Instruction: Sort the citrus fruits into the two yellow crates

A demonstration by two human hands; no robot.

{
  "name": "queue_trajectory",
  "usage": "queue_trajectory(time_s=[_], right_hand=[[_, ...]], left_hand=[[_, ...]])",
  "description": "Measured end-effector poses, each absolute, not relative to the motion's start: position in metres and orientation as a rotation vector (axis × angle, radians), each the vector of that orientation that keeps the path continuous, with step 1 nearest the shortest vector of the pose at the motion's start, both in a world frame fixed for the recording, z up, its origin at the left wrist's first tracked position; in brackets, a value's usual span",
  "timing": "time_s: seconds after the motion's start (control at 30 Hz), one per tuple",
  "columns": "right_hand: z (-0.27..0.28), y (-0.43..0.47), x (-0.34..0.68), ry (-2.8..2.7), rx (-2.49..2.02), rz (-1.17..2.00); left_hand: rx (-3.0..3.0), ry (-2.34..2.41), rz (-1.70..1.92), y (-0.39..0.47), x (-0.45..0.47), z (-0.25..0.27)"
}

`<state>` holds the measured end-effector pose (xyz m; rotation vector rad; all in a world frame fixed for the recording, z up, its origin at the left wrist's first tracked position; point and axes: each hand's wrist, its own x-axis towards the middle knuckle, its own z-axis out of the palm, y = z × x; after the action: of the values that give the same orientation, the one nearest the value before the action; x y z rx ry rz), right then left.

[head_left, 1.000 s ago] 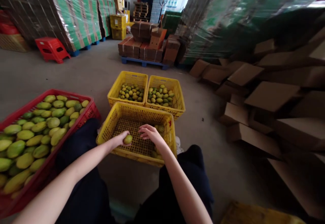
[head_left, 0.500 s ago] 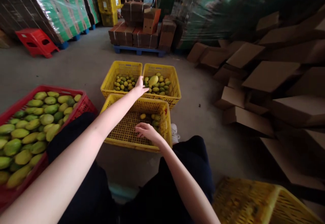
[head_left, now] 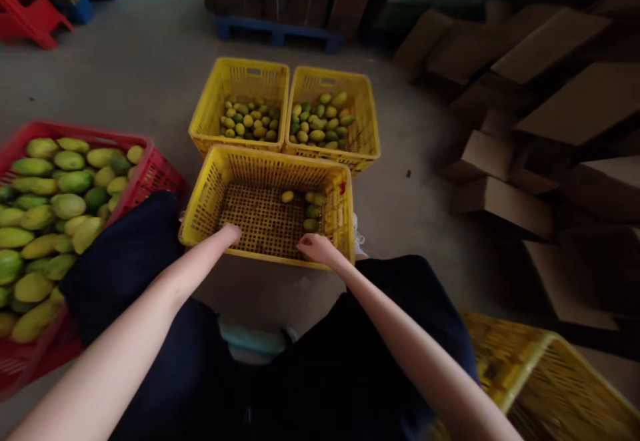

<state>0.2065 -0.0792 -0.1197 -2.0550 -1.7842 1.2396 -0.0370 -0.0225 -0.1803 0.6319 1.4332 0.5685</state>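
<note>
My left hand (head_left: 231, 234) is over the near wall of the front yellow crate (head_left: 260, 154), its fingers turned down and mostly hidden. Inside the same crate's near right part is my right hand (head_left: 318, 247), its fingers curled together with no fruit visible in them. A few green-yellow oval fruits (head_left: 313, 211) lie along the crate's right side, just beyond the right hand. One small yellow fruit (head_left: 287, 196) sits apart from them on the slatted bottom.
Behind stand two yellow crates, left (head_left: 200, 111) and right (head_left: 374, 117), partly filled with similar fruit. A red crate (head_left: 165, 161) full of larger fruit stands at left. Cardboard boxes (head_left: 565, 104) pile up at right; another yellow crate (head_left: 515, 354) is near my right leg.
My left hand has drawn back from above the far crates to the front crate. A large yellow fruit above the far right crate no longer shows there. The view has tilted down.
</note>
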Motion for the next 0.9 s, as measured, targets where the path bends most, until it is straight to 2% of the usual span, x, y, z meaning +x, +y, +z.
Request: queue_trajectory(time_s=[0.2, 0.37, 0.47, 0.7, 0.9], right_hand=[[-0.169, -0.008, 0.236, -1.984, -2.371, 0.99], [-0.213, 0.051, 0.252, -2.278, -2.419, 0.72], [-0.24, 0.07, 0.258, -2.591, -2.382, 0.547], [-0.274, 0.087, 0.266, -2.672, -2.355, 0.534], [-0.262, 0.086, 0.263, -2.691, -2.266, 0.567]], left_hand=[[1.071, 1.52, 0.042, 0.002, -0.039, -0.23], [1.405, 1.342, -0.462, 0.013, -0.018, -0.256], [1.578, 1.17, -0.622, 0.015, 0.012, -0.263], [1.788, 0.875, -0.516, 0.003, 0.105, -0.274], [1.664, 1.069, -0.322, -0.011, 0.16, -0.28]])
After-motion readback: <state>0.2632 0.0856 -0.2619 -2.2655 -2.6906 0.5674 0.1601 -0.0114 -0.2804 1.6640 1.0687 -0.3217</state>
